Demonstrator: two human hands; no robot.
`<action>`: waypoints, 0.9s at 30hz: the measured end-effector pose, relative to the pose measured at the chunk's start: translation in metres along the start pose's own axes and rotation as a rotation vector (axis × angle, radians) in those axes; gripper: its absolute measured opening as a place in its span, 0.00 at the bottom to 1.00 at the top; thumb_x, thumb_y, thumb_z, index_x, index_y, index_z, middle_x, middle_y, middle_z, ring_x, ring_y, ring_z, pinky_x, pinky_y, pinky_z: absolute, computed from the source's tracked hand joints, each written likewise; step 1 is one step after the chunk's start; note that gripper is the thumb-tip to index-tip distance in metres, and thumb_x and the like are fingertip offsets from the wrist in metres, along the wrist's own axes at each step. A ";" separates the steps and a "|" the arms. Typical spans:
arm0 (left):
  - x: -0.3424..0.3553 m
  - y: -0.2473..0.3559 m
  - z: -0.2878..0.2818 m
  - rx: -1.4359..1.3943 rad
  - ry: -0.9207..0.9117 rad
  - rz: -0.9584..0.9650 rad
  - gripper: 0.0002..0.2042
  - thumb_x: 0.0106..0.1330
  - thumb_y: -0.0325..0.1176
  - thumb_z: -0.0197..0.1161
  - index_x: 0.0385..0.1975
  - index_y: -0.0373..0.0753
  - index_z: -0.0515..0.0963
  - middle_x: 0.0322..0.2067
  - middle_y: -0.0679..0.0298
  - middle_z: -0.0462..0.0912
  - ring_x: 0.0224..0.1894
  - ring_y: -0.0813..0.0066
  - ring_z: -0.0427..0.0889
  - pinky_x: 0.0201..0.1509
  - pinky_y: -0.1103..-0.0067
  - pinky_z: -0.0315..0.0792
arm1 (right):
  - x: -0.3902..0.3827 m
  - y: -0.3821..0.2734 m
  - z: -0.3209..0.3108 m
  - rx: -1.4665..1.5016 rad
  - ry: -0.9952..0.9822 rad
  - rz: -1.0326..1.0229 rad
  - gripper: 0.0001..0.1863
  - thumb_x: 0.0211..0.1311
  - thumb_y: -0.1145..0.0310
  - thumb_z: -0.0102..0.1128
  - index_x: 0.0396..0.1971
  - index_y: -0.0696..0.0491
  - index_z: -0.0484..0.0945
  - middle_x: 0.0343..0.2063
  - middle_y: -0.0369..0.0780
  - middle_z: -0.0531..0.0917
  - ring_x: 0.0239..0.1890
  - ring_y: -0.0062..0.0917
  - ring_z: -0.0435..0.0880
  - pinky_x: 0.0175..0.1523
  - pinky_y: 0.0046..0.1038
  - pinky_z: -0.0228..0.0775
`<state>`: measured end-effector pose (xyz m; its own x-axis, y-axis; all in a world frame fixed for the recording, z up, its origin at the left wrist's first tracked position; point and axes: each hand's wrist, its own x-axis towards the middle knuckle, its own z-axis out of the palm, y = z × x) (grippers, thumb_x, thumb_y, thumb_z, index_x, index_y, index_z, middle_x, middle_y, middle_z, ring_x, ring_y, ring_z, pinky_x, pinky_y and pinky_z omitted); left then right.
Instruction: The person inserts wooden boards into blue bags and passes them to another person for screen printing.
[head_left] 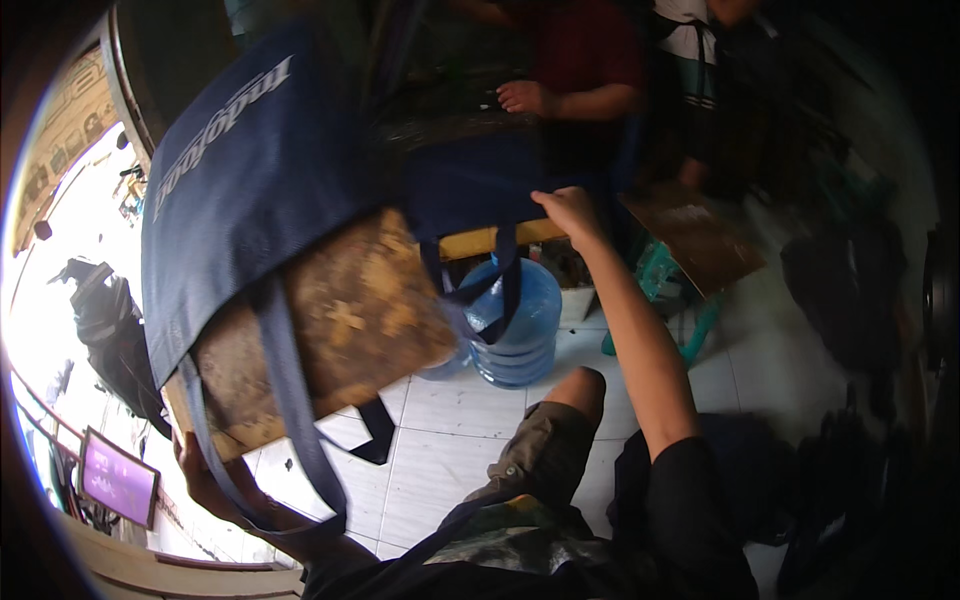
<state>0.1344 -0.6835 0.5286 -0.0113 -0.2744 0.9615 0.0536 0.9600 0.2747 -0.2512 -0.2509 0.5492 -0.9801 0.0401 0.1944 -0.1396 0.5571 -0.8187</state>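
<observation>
A navy fabric bag [250,170] with pale lettering is pulled partly over a thick, stained brown board [350,310] on the left. Its straps hang loose over the board and toward the floor. My left hand [205,475] grips the board's lower left edge, its fingers partly hidden by a strap. A second piece of navy cloth [475,185], with strap loops hanging from it, lies over a yellow-edged surface ahead. At its right edge my right hand [570,212] is closed, with thumb and forefinger at the cloth.
A blue water jug [515,320] stands on the white-tiled floor [435,470]. Behind the cloth is a person in a dark red top [590,60]; another stands farther right. A brown panel [695,240] rests by a green stool [655,265]. Dark bags lie at the right.
</observation>
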 end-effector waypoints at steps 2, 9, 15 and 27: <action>-0.019 0.005 0.016 -0.106 -0.011 0.065 0.28 0.61 0.48 0.60 0.49 0.26 0.72 0.43 0.48 0.77 0.45 0.60 0.77 0.50 0.69 0.71 | -0.006 -0.006 0.000 -0.336 0.129 -0.083 0.28 0.52 0.46 0.58 0.33 0.61 0.82 0.36 0.55 0.81 0.42 0.50 0.80 0.52 0.38 0.70; -0.085 0.196 0.074 -1.595 -0.551 -0.949 0.25 0.57 0.24 0.59 0.56 0.31 0.64 0.46 0.52 0.75 0.45 0.68 0.77 0.48 0.72 0.74 | -0.215 0.035 -0.088 -0.042 0.470 -0.117 0.23 0.62 0.52 0.51 0.45 0.56 0.74 0.47 0.44 0.75 0.51 0.32 0.74 0.56 0.33 0.64; -0.124 0.316 0.090 -1.837 -1.466 -0.926 0.14 0.64 0.22 0.58 0.49 0.31 0.69 0.42 0.61 0.80 0.44 0.79 0.79 0.50 0.81 0.71 | -0.426 0.115 -0.101 0.636 0.902 0.110 0.25 0.64 0.56 0.52 0.55 0.55 0.68 0.57 0.41 0.68 0.58 0.32 0.67 0.62 0.32 0.57; -0.183 0.452 0.292 -2.057 -2.070 -1.436 0.29 0.66 0.56 0.52 0.53 0.34 0.69 0.47 0.57 0.78 0.48 0.68 0.77 0.55 0.71 0.70 | -0.583 0.208 -0.102 0.380 0.967 0.107 0.23 0.68 0.64 0.49 0.56 0.63 0.66 0.57 0.43 0.70 0.57 0.27 0.69 0.61 0.32 0.62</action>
<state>-0.1313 -0.1832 0.4782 -0.4379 0.8978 0.0467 -0.6479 -0.3512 0.6759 0.3054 -0.0737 0.3202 -0.4822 0.8141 0.3237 -0.2586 0.2207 -0.9404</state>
